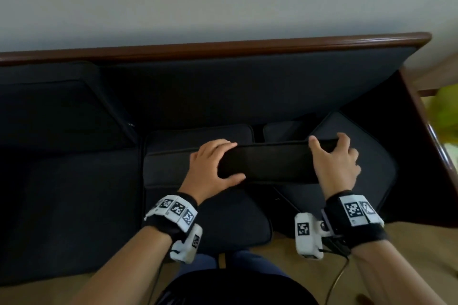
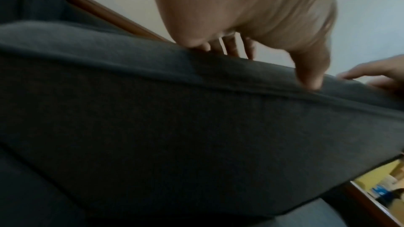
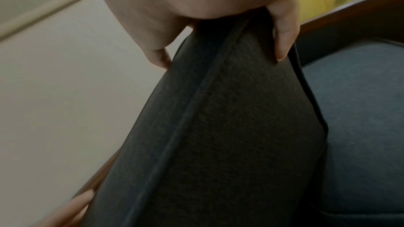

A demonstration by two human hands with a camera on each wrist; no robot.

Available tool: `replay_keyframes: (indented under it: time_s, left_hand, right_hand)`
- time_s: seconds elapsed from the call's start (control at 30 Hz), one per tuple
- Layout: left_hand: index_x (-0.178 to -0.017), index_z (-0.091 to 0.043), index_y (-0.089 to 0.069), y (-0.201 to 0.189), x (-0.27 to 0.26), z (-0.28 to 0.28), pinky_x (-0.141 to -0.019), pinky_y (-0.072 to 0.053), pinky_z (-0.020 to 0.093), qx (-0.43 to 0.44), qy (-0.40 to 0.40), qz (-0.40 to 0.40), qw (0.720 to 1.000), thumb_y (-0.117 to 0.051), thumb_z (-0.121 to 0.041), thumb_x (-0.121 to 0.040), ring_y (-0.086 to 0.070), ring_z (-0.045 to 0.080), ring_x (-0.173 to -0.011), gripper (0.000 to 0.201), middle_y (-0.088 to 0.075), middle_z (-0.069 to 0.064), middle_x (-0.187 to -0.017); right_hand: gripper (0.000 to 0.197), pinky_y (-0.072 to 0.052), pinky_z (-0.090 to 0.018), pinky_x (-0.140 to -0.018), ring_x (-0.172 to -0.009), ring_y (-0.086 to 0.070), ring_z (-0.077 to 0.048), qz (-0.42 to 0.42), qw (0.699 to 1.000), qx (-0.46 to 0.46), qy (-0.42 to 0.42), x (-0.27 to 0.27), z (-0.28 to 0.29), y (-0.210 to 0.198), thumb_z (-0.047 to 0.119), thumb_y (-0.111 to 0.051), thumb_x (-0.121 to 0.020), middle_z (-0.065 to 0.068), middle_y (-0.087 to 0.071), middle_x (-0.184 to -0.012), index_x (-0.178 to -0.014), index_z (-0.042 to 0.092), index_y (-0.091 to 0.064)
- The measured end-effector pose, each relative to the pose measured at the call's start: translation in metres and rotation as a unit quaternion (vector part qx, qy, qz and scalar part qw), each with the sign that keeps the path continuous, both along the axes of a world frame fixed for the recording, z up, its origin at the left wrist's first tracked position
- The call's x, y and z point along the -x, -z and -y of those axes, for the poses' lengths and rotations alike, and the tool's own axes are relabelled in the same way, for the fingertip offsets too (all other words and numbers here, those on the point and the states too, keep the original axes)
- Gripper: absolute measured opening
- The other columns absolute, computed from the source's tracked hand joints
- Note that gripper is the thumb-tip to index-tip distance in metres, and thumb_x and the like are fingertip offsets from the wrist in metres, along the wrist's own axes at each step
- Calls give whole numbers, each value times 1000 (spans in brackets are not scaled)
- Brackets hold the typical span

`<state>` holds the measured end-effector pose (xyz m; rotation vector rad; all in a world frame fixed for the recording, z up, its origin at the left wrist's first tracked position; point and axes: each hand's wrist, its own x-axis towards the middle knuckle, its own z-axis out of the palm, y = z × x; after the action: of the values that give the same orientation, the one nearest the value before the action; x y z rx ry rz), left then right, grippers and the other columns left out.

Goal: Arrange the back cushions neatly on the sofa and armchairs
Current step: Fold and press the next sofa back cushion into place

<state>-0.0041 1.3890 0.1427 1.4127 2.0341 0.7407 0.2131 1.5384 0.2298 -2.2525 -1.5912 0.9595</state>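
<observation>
The person stands in front of a dark grey sofa (image 1: pixel 223 86) with a brown wooden top rail (image 1: pixel 215 44), and both hands grasp one back cushion (image 1: pixel 270 163) by its upper edge. The cushion stands on edge above the right half of the seat, so the head view shows mainly its narrow top face; its long axis runs left to right, roughly parallel to the sofa's back, with the right end tilted slightly away from the person. The left hand (image 1: pixel 213 166) clasps the cushion's left end, fingers over the far side and thumb on the near side. The right hand (image 1: pixel 334 161) clasps the right end in the same way, fingers curled over the far edge. In the left wrist view the thumb presses into the fabric beside a piped seam (image 2: pixel 240 91) that runs along the cushion's length. Another back cushion (image 1: pixel 62 106) leans against the backrest on the left. Under the held cushion lie the seat cushions (image 1: pixel 198 136), and a further cushion (image 1: pixel 366 156) lies flat at an angle on the right.
</observation>
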Motion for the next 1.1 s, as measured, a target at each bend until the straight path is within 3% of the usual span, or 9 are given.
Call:
replay_keyframes:
  time_s: [0.07, 0.13, 0.27, 0.37, 0.53, 0.67, 0.77, 0.9, 1.1]
  left_hand:
    - [-136, -32, -55, 5, 25, 9, -109, -29, 45, 20, -123, 2, 992, -53, -72, -75, -37, 16, -137, 73, -48, -6, -144]
    - [-140, -26, -52, 11, 52, 19, -113, -29, 52, 95, -291, 6, 952, -55, -66, -83, -35, 27, -141, 69, -43, 3, -151]
    - [-152, -15, -30, 18, 93, 36, -113, -33, 55, 232, -539, 193, 786, -68, -63, -80, -32, 42, -141, 94, -28, 16, -157]
    - [-151, -20, -30, 29, 105, 42, -103, -44, 58, 238, -565, 364, 701, -74, -66, -71, -42, 41, -133, 102, -37, 14, -150]
    - [-135, -23, -48, 35, 102, 51, -81, -55, 52, 234, -527, 422, 699, -74, -61, -70, -52, 35, -115, 79, -48, 11, -135]
    - [-134, -19, -51, 33, 95, 62, -64, -49, 42, 232, -532, 432, 690, -74, -50, -74, -57, 31, -95, 71, -57, 13, -124]
    - [-130, -17, -53, 24, 94, 63, -71, -51, 44, 205, -546, 430, 689, -74, -43, -70, -60, 33, -96, 69, -60, 15, -118]
    - [-127, -18, -58, 15, 114, 63, -94, -52, 54, 157, -590, 390, 690, -76, -49, -40, -63, 35, -103, 94, -64, 14, -119]
    - [-124, -21, -62, -15, 160, 59, -94, -53, 52, 81, -627, 318, 706, -77, -53, -41, -64, 32, -105, 90, -66, 10, -119]
  right_hand:
    - [65, -34, -49, -104, -135, -32, -44, -7, 1000, -4, 11, 0, -2, 3, 58, -56, -88, -11, -37, -149, -145, 33, -36]
    - [63, -35, -48, -103, -133, -34, -43, -20, 1000, -4, 21, 0, -4, 5, 58, -56, -86, -10, -39, -147, -142, 35, -37]
    - [73, -34, -48, -106, -134, -34, -40, -25, 998, -8, 54, 2, -5, 6, 58, -57, -83, -9, -38, -148, -146, 31, -33]
    - [73, -41, -48, -105, -123, -47, -35, -56, 990, 14, 125, -3, -8, 7, 64, -58, -73, -7, -50, -137, -135, 28, -45]
    - [66, -50, -43, -96, -102, -60, -28, -99, 982, 43, 153, -13, -5, 4, 66, -62, -63, -2, -63, -115, -120, 32, -62]
    - [50, -50, -44, -95, -100, -60, -28, -87, 983, 21, 161, -17, 5, 5, 58, -61, -65, -2, -65, -109, -108, 33, -65]
    - [49, -52, -39, -88, -96, -61, -27, -109, 978, 9, 177, -16, 8, 4, 51, -63, -65, -1, -66, -104, -109, 31, -69]
    - [24, -45, -33, -76, -81, -60, -20, -144, 974, 5, 173, -1, -2, 1, 38, -65, -68, 4, -64, -86, -89, 27, -71]
    - [36, -52, -34, -79, -85, -63, -23, -196, 965, 29, 173, 40, -28, 5, 33, -66, -64, -1, -67, -89, -97, 22, -74]
